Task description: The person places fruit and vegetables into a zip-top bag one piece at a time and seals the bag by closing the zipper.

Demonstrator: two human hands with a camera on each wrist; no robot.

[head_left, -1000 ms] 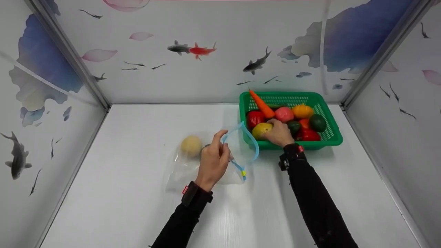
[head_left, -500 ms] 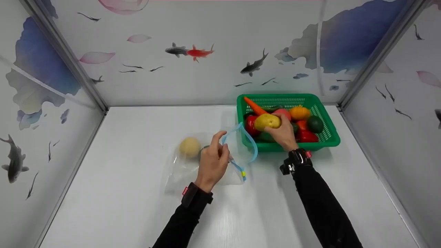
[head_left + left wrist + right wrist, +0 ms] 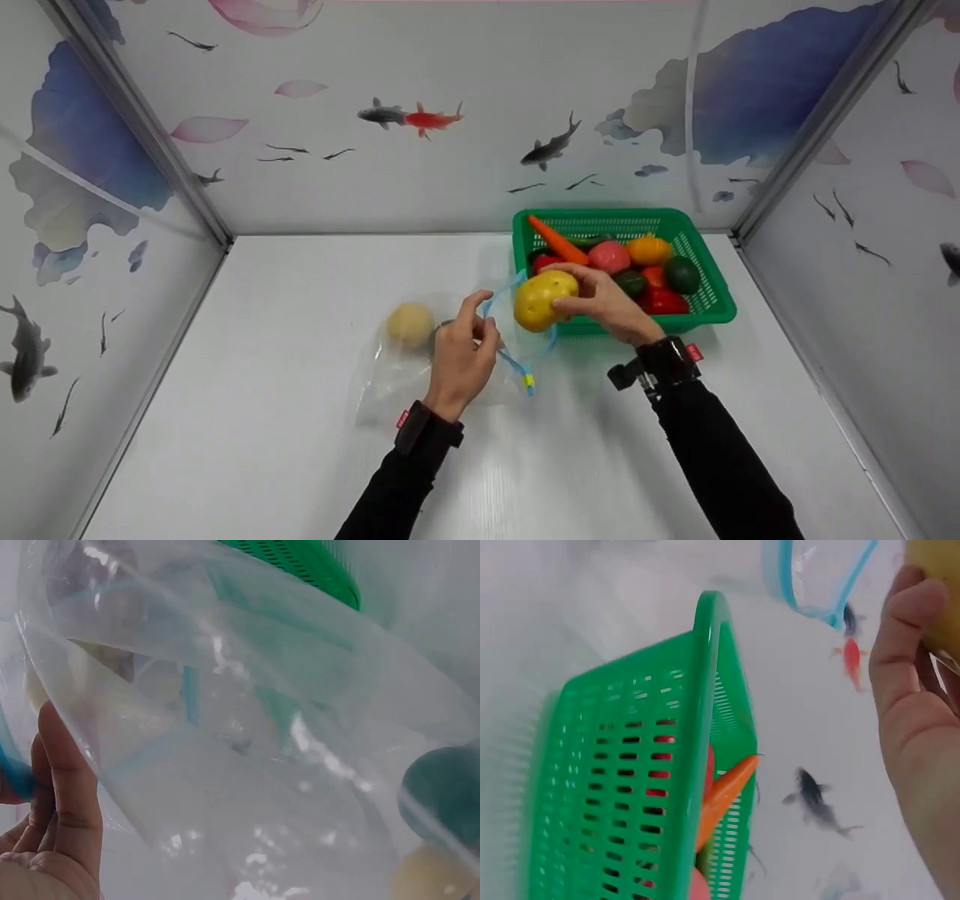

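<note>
My right hand (image 3: 613,306) grips a dimpled yellow potato (image 3: 538,301), thumb on the near side and fingers behind. The potato overlaps the blue-edged mouth of a clear plastic bag (image 3: 386,394) in the head view. With fingers curled, my left hand (image 3: 463,358) holds the bag by its blue rim (image 3: 16,774), and the mouth gapes to the right. Inside the bag lie a round pale-yellow item (image 3: 410,324) and a dark green round one (image 3: 442,793), the latter mostly hidden behind the left hand in the head view.
A green slotted basket (image 3: 697,322) stands at the back right, against the bag's mouth. In it are a carrot (image 3: 556,240), a pink round item (image 3: 609,257), an orange-yellow one (image 3: 649,250), a dark green one (image 3: 682,274) and red peppers (image 3: 666,301). Printed walls enclose the table.
My right hand has picked the potato up out of the basket and carried it left and toward me, to the bag's mouth. The left hand has stayed at the bag.
</note>
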